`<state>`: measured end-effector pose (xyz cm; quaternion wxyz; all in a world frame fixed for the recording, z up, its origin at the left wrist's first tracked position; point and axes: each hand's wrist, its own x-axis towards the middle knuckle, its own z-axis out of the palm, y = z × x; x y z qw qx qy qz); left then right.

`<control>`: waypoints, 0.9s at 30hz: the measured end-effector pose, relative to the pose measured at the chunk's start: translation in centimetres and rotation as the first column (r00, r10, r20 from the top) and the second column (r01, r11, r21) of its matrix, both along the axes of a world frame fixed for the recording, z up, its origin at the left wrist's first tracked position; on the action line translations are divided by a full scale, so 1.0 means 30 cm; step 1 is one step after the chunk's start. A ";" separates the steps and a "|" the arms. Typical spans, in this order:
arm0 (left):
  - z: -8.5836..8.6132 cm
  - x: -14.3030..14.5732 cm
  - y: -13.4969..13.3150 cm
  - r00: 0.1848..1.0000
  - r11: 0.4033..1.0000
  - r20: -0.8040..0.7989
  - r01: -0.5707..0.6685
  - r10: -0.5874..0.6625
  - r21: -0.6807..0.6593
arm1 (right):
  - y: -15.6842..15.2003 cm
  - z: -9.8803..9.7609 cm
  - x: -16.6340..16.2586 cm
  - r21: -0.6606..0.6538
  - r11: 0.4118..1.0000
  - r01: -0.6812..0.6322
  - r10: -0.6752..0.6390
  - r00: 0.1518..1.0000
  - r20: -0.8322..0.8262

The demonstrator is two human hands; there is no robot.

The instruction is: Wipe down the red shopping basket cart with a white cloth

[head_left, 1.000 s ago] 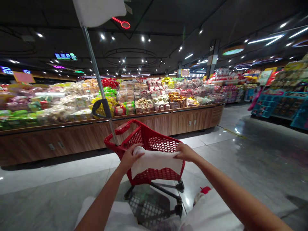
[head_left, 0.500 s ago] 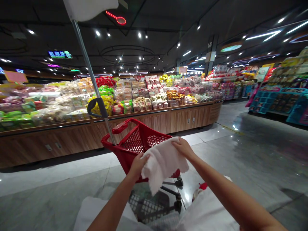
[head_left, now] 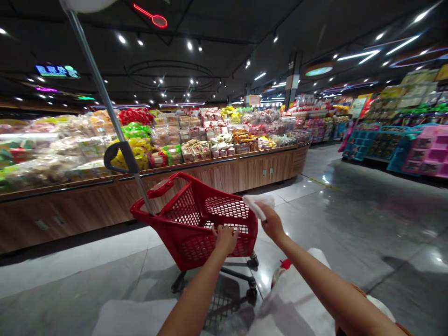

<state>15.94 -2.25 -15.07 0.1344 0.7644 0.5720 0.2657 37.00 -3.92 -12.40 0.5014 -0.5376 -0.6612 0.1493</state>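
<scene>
Head view: the left hand (head_left: 226,239) curls closed over the near rim of the red cart (head_left: 191,245). Just right, the right hand (head_left: 271,225) pinches a bunched white cloth (head_left: 258,203) above the cart's right corner.

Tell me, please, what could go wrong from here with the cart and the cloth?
The cart stands on wheels on a glossy floor; with only the left hand on its rim, it might roll toward the counter.
The cloth is bunched in the right hand just past the cart's corner; it could slip to the floor.
The tall pole slants from the cart and may unbalance it.
</scene>
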 end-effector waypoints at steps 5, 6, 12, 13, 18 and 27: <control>-0.068 -0.024 0.025 0.995 0.994 -0.024 0.102 -0.101 0.048 | -0.066 -0.141 -0.070 -0.282 0.928 -0.244 0.360 0.783 0.507; -0.071 -0.042 0.026 0.994 0.992 -0.028 0.111 -0.110 0.057 | -0.070 -0.158 -0.090 -0.298 0.928 -0.224 0.357 0.763 0.539; -0.058 -0.181 0.019 0.986 0.988 -0.070 0.152 -0.149 0.038 | -0.027 -0.221 -0.197 -0.222 0.948 -0.229 0.317 0.591 0.742; -0.055 -0.208 0.019 0.986 0.987 -0.062 0.159 -0.157 0.024 | -0.019 -0.237 -0.208 -0.204 0.939 -0.278 0.330 0.551 0.767; -0.051 -0.343 0.022 0.987 0.989 0.059 0.150 -0.150 -0.002 | 0.026 -0.286 -0.200 -0.159 0.832 -0.532 0.400 0.374 0.837; -0.040 -0.478 -0.014 0.991 0.994 0.084 0.105 -0.101 -0.041 | 0.127 -0.209 -0.067 -0.176 0.811 -0.557 0.464 0.432 0.773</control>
